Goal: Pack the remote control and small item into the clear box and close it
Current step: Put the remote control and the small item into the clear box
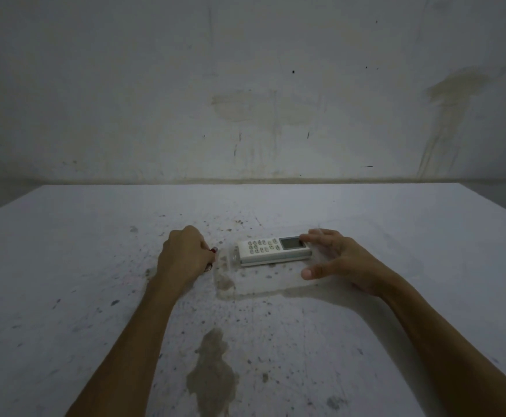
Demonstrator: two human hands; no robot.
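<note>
**Remote control in the clear box, small item not yet packed**

Head view: Remote control [273,250], white with grey buttons and a small screen toward its right end, lies lengthwise along the far side of the clear box [263,279], apparently inside it; the box walls are so transparent that its rim is hard to trace. The box sits on a stained white table [366,341] in front of a marked wall [245,85].

The right hand [340,261] is spread wide over the right end of the box, fingers at the far edge near the remote's screen and thumb at the near edge, bracing or gripping the box. The left hand [182,257] is curled nearly closed just left of the box, knuckles up, pinching a small item [213,251] with a red tip and something metallic showing lower down; what it is cannot be made out.

No separate lid shows, and I cannot tell whether one is hinged to the box.

Risks from here, as I judge them: the box edge is nearly invisible in this dim light, so the small item could catch the left wall or drop outside it. If the right hand's brace loosens, the light box may slide as the item goes in. The remote rests against the far wall, and if it tilts onto the rim, the lid may not seat.
</note>
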